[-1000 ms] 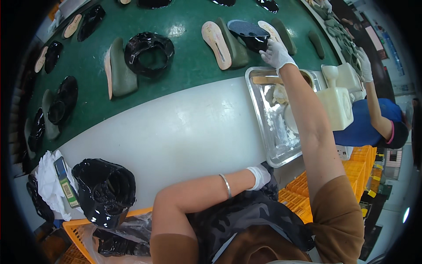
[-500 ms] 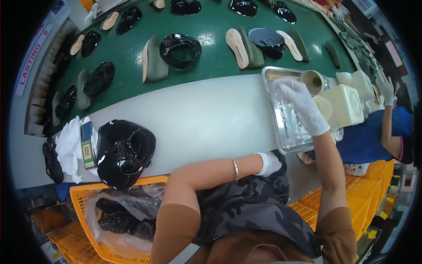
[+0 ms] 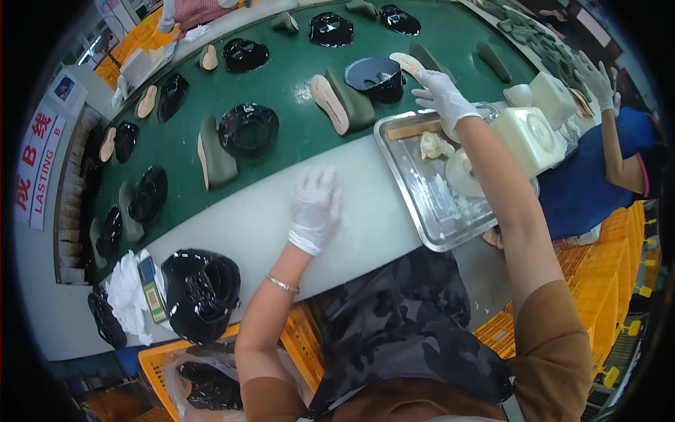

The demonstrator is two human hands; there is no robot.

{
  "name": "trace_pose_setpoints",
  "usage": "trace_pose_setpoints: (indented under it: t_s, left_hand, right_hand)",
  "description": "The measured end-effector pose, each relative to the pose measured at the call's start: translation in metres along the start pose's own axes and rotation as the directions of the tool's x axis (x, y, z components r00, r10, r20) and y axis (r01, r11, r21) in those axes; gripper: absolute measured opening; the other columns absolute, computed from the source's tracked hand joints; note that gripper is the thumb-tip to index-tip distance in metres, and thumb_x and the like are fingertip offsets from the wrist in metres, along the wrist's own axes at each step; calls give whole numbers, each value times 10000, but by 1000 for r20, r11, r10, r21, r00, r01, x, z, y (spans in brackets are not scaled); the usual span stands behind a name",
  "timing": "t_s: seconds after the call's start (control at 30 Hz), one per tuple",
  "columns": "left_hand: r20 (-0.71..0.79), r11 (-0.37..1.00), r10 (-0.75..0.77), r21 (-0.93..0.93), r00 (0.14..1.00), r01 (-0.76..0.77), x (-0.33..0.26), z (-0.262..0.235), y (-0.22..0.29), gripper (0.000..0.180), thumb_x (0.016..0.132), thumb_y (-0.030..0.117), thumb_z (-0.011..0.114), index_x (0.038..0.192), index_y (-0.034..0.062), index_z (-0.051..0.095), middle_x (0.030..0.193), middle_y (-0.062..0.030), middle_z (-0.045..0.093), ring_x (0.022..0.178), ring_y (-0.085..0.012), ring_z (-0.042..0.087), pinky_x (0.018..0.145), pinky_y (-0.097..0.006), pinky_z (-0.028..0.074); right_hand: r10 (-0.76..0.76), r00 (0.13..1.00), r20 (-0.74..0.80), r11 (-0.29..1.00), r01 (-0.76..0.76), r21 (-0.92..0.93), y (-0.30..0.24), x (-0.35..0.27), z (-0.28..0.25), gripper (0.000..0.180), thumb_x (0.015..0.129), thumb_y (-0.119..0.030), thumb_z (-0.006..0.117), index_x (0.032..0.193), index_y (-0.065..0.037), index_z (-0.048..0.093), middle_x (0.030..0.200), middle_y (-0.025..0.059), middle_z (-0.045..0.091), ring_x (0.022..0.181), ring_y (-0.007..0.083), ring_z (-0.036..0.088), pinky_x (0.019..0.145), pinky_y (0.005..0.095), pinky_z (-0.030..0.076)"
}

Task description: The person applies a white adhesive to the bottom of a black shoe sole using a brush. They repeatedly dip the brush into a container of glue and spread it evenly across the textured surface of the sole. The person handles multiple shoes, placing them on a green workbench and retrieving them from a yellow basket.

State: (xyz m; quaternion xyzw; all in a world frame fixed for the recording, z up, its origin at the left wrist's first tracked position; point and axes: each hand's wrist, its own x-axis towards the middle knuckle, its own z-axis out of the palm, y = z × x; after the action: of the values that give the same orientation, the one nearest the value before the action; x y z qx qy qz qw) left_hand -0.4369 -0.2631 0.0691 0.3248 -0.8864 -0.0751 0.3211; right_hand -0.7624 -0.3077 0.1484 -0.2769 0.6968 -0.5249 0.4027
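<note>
My left hand (image 3: 314, 211), in a thin white glove, rests on the white worktop (image 3: 281, 239); its fingers are extended and I see nothing in them. My right hand (image 3: 441, 97), also gloved, reaches over the far edge of a metal tray (image 3: 430, 235) toward the green belt (image 3: 302, 105). Its fingers are loosely spread beside a pale insole (image 3: 406, 65) and a green shoe last (image 3: 429, 60). Left of it stand a glossy black shoe upper (image 3: 376, 81) and another green last (image 3: 351, 102). A crumpled cream-coloured sponge (image 3: 436, 145) lies in the tray.
White plastic containers (image 3: 531, 141) crowd the tray's right side. A glossy black pile of uppers (image 3: 200, 295), a phone (image 3: 151, 288) and white cloth (image 3: 126, 288) sit at left. An orange crate (image 3: 302, 344) is below. A co-worker's gloved hand (image 3: 596, 81) is at right.
My left hand has risen from my lap onto the worktop. My right hand has moved from over the tray to the belt beyond it. The view has turned to the right.
</note>
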Motion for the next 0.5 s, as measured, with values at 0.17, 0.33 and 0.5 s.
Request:
trace_pose_setpoints:
  t_s: [0.17, 0.33, 0.5]
  left_hand:
    - [121, 967, -143, 227, 982, 113, 14, 12, -12, 424, 790, 228, 577, 1177, 61, 527, 1203, -162, 451, 1144, -348, 380, 974, -484, 268]
    - [125, 979, -131, 175, 983, 108, 15, 15, -13, 445, 780, 230, 585, 1187, 58, 527, 1203, -174, 457, 1134, -351, 394, 973, -480, 270]
    - [135, 983, -146, 128, 980, 129, 18, 10, -14, 453, 763, 220, 604, 1180, 57, 531, 1193, -176, 459, 1130, -350, 396, 962, -479, 275]
  right_hand:
    - [204, 975, -88, 955, -179, 236, 15, 33, 24, 591, 887, -246, 520, 1362, -44, 231, 1388, 240, 226, 1047, 323, 544, 842, 410, 488]
    - [403, 914, -51, 778, -312, 546, 35, 90, 26, 488, 884, -213, 545, 1291, -124, 291, 1310, 163, 331, 962, 318, 587, 720, 423, 542]
    - [2, 993, 118, 881, -58, 469, 26, 93, 32, 191, 905, -304, 521, 1027, -166, 572, 854, -39, 542, 601, 78, 447, 459, 169, 428]
